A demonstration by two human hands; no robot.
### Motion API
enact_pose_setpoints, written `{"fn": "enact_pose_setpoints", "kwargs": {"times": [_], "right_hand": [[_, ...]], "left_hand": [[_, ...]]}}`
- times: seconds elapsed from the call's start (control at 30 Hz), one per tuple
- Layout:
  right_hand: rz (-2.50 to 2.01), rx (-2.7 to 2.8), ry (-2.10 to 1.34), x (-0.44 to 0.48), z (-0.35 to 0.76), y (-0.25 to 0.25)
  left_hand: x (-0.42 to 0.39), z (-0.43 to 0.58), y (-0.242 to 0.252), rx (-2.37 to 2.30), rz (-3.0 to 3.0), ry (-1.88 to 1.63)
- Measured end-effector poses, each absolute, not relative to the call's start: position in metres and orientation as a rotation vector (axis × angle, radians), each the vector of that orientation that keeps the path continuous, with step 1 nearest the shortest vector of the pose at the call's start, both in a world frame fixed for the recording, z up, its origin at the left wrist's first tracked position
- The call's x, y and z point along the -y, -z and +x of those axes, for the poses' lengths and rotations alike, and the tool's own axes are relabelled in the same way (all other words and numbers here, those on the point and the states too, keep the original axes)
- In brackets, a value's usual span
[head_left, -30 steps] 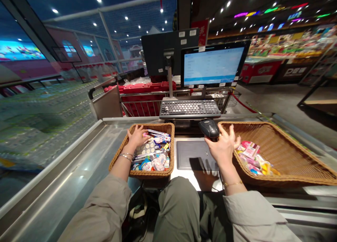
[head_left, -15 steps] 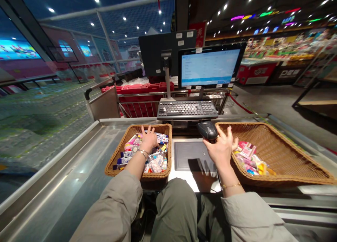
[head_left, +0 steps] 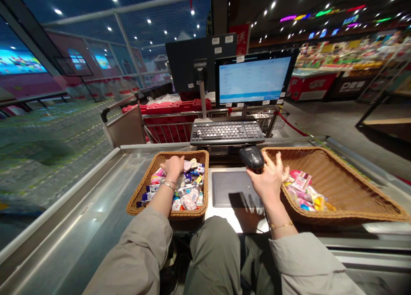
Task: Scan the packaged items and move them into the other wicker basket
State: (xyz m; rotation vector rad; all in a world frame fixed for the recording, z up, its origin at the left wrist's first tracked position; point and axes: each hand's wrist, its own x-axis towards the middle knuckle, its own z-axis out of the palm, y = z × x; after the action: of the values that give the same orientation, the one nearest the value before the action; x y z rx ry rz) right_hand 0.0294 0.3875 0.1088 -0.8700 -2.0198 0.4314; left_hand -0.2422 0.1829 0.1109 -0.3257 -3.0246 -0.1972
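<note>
My left hand (head_left: pixel 174 166) reaches into the smaller wicker basket (head_left: pixel 135 204), its fingers curled down among small packaged sweets (head_left: pixel 189 198). Whatever lies under those fingers is hidden. Beside the thumb is a pale pink packet (head_left: pixel 189 164). On the right, my right hand (head_left: pixel 269 179) holds a black barcode scanner (head_left: pixel 252 158) by the thumb side, other fingers spread; the palm hides its handle. It hovers between the dark counter plate (head_left: pixel 224 190) and the larger wicker basket (head_left: pixel 359 192), where pink and yellow packets (head_left: pixel 303 188) sit at the left end.
A keyboard (head_left: pixel 227 132) stands behind the plate, below a lit monitor (head_left: pixel 253 81) and a second screen seen from behind (head_left: pixel 189 64). The metal counter (head_left: pixel 105 192) has a raised left edge. A cart with red crates (head_left: pixel 176 108) stands beyond it.
My left hand has moved slightly to the left and its spread fingers have curled down into the sweets, uncovering a pale pink packet. My right hand keeps its hold on the scanner.
</note>
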Motion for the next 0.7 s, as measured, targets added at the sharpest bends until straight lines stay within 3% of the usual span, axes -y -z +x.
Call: {"fn": "enact_pose_setpoints", "kwargs": {"times": [0.43, 0.7], "right_hand": [[-0.87, 2.021, -0.429, -0.385, 0.026, -0.108], [-0.868, 2.019, -0.444, -0.387, 0.03, -0.109]], "left_hand": [[-0.165, -0.226, -0.081, 2.865, -0.79, -0.039], [-0.168, -0.227, -0.074, 2.894, -0.739, -0.092]]}}
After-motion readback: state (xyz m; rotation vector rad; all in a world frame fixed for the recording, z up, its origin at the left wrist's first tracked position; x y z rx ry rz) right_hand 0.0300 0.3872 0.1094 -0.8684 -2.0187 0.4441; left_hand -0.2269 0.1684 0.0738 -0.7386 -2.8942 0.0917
